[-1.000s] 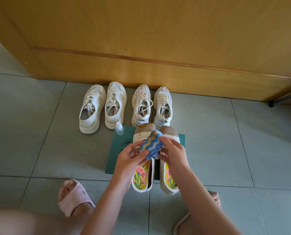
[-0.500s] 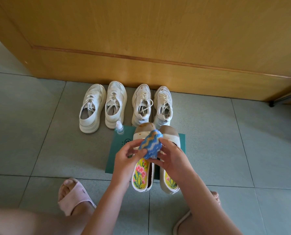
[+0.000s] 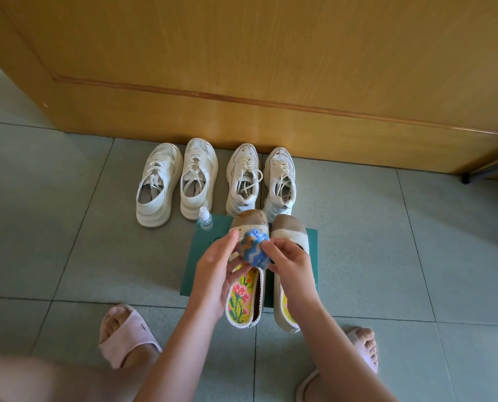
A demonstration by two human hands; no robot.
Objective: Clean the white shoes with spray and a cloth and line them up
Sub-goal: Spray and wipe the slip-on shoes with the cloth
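A blue, white and orange patterned cloth (image 3: 254, 247), bunched into a wad, sits between both my hands above a pair of beige slip-on shoes. My left hand (image 3: 215, 266) holds its left side with thumb and fingers. My right hand (image 3: 292, 261) pinches its right side. The left slip-on (image 3: 246, 306) shows a floral insole and brown stains on its toe; the right slip-on (image 3: 285, 233) lies beside it. Both rest on a green mat (image 3: 311, 239). A small clear spray bottle (image 3: 204, 218) stands at the mat's far left corner.
Two pairs of white laced sneakers stand in a row against a wooden door (image 3: 271, 68): one pair at left (image 3: 178, 181), one at right (image 3: 260, 181). My feet in pink slippers (image 3: 123, 332) rest on the grey tiled floor on either side.
The cloth has been gathered from a flatter fold into a tighter wad between my hands. Both hands have stayed above the slip-ons.
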